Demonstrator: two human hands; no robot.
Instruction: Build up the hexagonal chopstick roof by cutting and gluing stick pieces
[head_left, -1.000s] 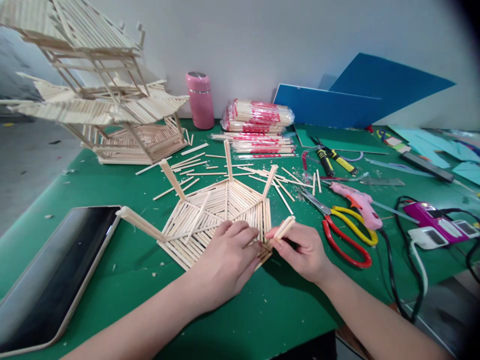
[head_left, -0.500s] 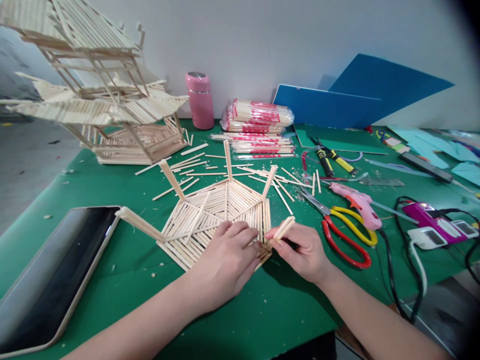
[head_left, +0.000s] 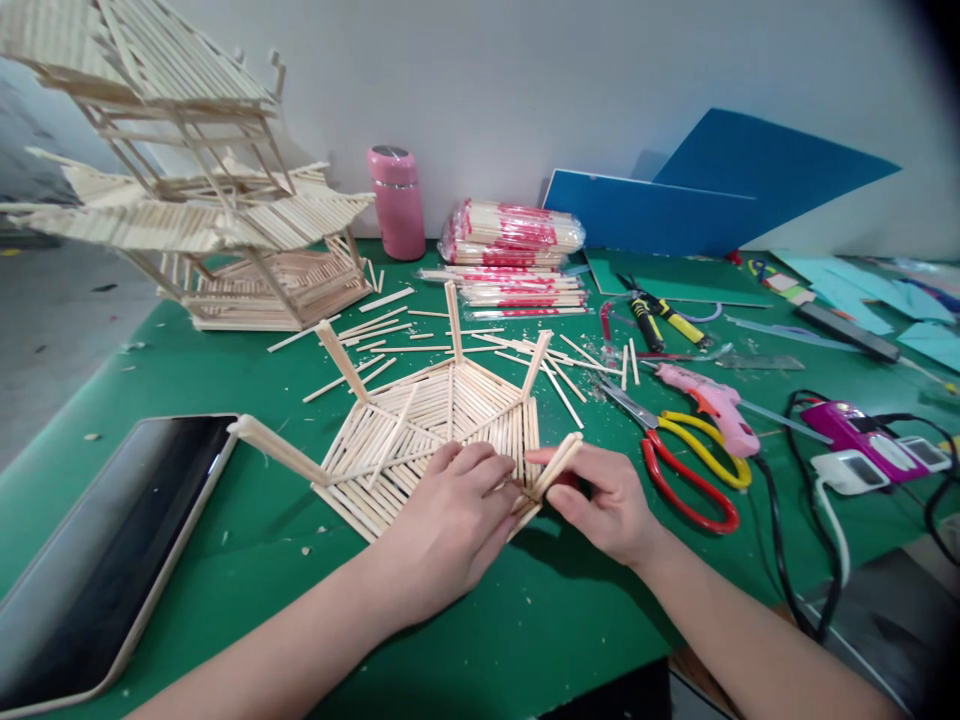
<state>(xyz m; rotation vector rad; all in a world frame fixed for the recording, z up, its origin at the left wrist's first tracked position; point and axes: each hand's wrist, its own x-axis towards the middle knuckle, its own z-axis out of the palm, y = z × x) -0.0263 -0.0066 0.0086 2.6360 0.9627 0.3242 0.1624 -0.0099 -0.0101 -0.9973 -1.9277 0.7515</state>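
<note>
A flat hexagonal panel of wooden sticks (head_left: 427, 415) lies on the green mat, with several sticks rising from its corners. My left hand (head_left: 450, 525) rests on the panel's near right edge, fingers curled and pressing down on it. My right hand (head_left: 604, 500) pinches a short pair of wooden sticks (head_left: 559, 465) and holds its lower end against the panel's near right corner, touching the left fingertips.
A tall stick pagoda model (head_left: 202, 200) stands at the back left. A tablet (head_left: 105, 560) lies at the near left. Red-and-yellow scissors (head_left: 694, 470), a pink glue gun (head_left: 712, 400), a pink bottle (head_left: 396, 200), packed chopsticks (head_left: 514, 235), blue boards (head_left: 705, 195) and cables crowd the right.
My right hand has lowered the stick pair slightly left, so its lower end now meets the panel's corner. My left hand has stayed put.
</note>
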